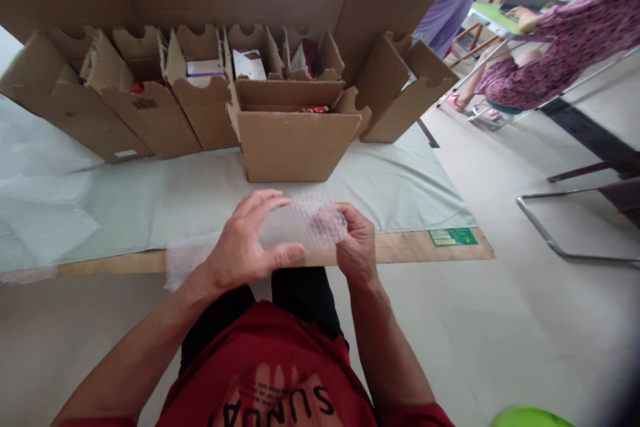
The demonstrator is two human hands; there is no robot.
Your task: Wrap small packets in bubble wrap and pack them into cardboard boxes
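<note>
Head view, I see bubble wrap (320, 227): clear, dimpled, loosely curled | over tabletop (400, 248) front edge | long axis left-right, rounded end right | left hand (253, 233) wide around left end; right hand (357, 240) pinching right end | shirt (250, 363) reads "SUN…", upside down; green label (453, 237) illegible

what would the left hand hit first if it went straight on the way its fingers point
Most likely the bubble wrap held by the right hand. The left hand curves open around its left end; depth is unclear, so they may be touching.
</note>
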